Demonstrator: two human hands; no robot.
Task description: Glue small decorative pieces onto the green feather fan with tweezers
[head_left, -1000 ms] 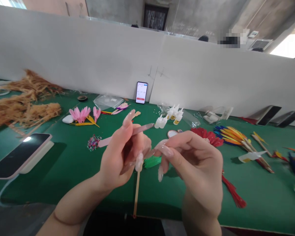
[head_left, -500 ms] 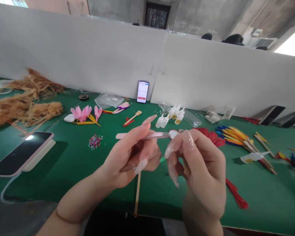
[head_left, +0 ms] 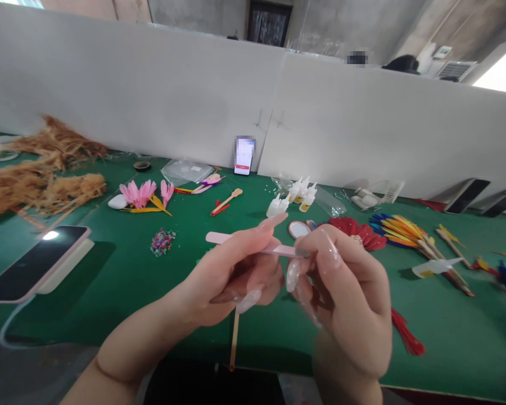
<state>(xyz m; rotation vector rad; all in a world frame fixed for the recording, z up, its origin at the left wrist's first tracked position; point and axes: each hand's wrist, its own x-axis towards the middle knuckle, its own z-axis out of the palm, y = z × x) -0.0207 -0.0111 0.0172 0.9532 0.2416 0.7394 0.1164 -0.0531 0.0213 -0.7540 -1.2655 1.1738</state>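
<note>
My left hand (head_left: pixel 244 270) is closed around a pair of pink tweezers (head_left: pixel 219 238) with a metal tip, held between thumb and fingers. The tip points right and meets the fingertips of my right hand (head_left: pixel 341 275). That hand is curled into a pinch; whatever lies between its fingers is hidden or too small to name. Under my left hand a thin wooden stick (head_left: pixel 235 340) runs to the table's front edge. Just behind my right fingers lies a round white disc (head_left: pixel 299 229) with a reddish-brown rim, next to a red feather flower (head_left: pixel 358 233).
Small glue bottles (head_left: pixel 301 194) stand behind my hands. A pile of coloured bits (head_left: pixel 162 242), pink petals (head_left: pixel 138 194) and a phone on a stand (head_left: pixel 37 264) lie left. To the right are colourful feathers (head_left: pixel 398 230), a glue bottle (head_left: pixel 434 268) and a red tassel (head_left: pixel 407 333).
The tweezers' tip has moved down and right, from over the white disc to my right fingertips. My left hand has shifted slightly right, uncovering the disc.
</note>
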